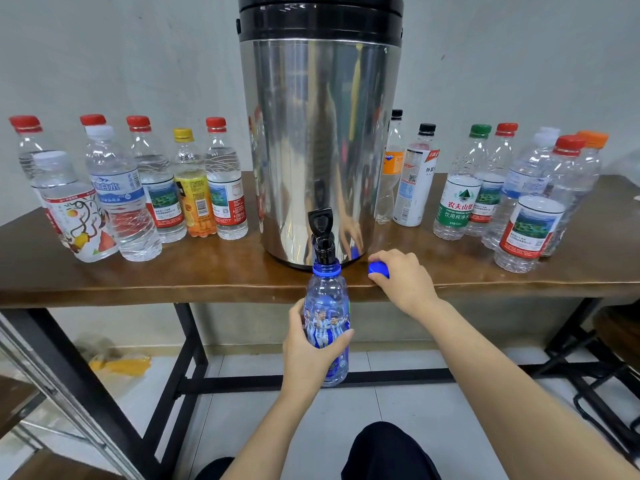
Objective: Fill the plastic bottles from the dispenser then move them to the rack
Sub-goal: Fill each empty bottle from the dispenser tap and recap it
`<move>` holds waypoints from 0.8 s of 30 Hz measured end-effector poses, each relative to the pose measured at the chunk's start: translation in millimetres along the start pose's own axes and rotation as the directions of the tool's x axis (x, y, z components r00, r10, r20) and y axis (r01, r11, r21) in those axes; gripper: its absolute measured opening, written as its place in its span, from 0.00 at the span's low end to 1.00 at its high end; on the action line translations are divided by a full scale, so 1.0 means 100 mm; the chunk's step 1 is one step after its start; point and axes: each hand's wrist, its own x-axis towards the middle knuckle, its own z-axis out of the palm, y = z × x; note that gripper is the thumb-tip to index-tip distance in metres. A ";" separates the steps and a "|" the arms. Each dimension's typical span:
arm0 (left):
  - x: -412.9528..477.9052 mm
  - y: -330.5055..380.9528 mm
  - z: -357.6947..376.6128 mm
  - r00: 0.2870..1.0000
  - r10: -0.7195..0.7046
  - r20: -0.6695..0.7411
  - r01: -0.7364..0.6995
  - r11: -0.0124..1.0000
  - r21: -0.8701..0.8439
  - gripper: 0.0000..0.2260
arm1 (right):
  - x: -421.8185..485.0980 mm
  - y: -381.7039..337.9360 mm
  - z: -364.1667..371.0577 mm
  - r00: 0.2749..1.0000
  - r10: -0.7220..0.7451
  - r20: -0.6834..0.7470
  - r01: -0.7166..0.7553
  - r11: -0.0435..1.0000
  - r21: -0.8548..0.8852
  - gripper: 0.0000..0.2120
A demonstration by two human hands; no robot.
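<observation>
A tall steel dispenser (320,150) with a black lid stands on the wooden table (214,278), its black tap (322,230) hanging over the front edge. My left hand (308,355) grips a blue-tinted plastic bottle (327,306) upright, its open neck right under the tap. My right hand (401,275) rests on the table edge just right of the tap and pinches the bottle's blue cap (378,269). Whether water is flowing cannot be seen.
Several capped bottles holding water stand left of the dispenser (138,188); several capped bottles that look empty stand to its right (502,192). A dark stool (620,327) is at the right. A metal frame (52,386) is at the lower left, with tiled floor below.
</observation>
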 end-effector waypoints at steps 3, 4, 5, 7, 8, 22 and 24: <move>-0.03 0.00 0.00 0.998 0.036 -0.043 -0.036 0.999 0.018 0.32 | -0.01 -0.01 -0.02 0.998 0.007 -0.058 -0.004 0.999 0.050 0.21; -0.03 0.00 -0.01 0.997 0.053 -0.061 -0.051 0.998 0.030 0.32 | -0.01 -0.03 -0.04 0.995 0.005 -0.099 0.004 0.995 0.096 0.21; -0.02 -0.01 -0.02 0.995 0.071 -0.077 -0.067 0.997 0.048 0.32 | -0.02 -0.07 -0.08 0.989 -0.009 -0.151 0.031 0.989 0.144 0.20; 0.00 -0.02 -0.03 0.990 0.110 -0.090 -0.102 0.991 0.091 0.35 | -0.03 -0.19 -0.19 0.960 -0.079 -0.268 0.137 0.969 0.208 0.18; 0.00 -0.02 -0.04 0.988 0.131 -0.087 -0.122 0.987 0.106 0.37 | -0.03 -0.26 -0.26 0.941 -0.122 -0.315 0.201 0.952 0.229 0.17; 0.02 0.04 -0.04 0.975 0.204 -0.086 -0.191 0.972 0.137 0.42 | -0.11 -0.97 -0.81 0.831 -0.506 -0.230 0.520 0.854 -0.001 0.10; 0.02 0.04 -0.04 0.973 0.214 -0.083 -0.201 0.969 0.142 0.43 | -0.11 -0.97 -0.80 0.831 -0.503 -0.237 0.517 0.856 -0.003 0.09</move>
